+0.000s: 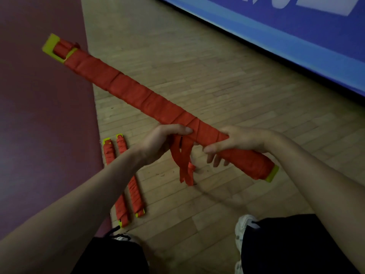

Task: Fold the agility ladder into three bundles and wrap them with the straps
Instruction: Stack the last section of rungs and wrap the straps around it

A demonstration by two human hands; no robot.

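Wood floor (197,86) lies between a maroon surface (39,115) left and a blue board (286,42) far right.

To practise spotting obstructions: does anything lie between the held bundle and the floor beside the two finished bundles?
Nothing visible does: the floor right of the finished bundles is bare; only strap ends hang below the held bundle.
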